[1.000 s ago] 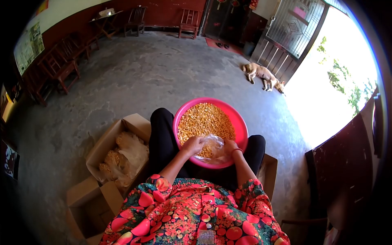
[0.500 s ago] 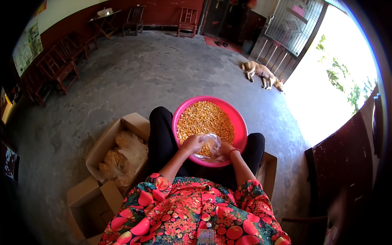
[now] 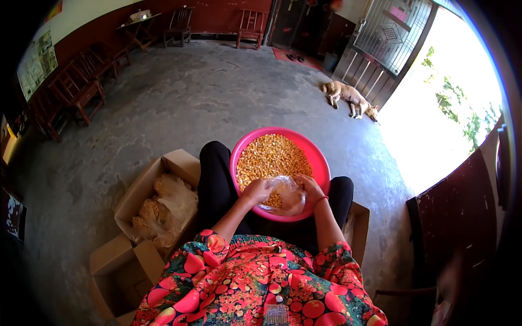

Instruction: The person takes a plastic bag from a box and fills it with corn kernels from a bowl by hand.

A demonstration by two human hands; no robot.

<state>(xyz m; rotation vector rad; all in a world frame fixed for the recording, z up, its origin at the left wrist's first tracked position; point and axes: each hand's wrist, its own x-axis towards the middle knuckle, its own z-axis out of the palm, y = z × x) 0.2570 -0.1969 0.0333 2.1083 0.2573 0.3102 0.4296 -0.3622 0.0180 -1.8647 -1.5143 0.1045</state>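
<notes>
A pink plastic basin (image 3: pixel 323 169) of dried corn kernels (image 3: pixel 274 155) rests on my lap between my knees. My left hand (image 3: pixel 258 191) is closed on the left edge of a clear plastic bag (image 3: pixel 293 202), which hangs over the near part of the kernels. Some kernels show through or beside its thin film. At the bag's upper right edge is my right hand (image 3: pixel 311 189), a red band on its wrist. Its fingers are bent inward at the bag, and what lies between them is hidden.
Left of me stands an open cardboard box (image 3: pixel 130 206) with filled clear bags (image 3: pixel 168 204); another open box (image 3: pixel 111 255) is nearer. A further box (image 3: pixel 357 228) sits by my right knee. A dog (image 3: pixel 350 98) lies by the open door (image 3: pixel 389 38). Wooden chairs (image 3: pixel 79 92) line the wall.
My right hand has moved up and slightly right, from low at the bag to its upper right edge. The bag looks more spread. My left hand stays nearly in place.
</notes>
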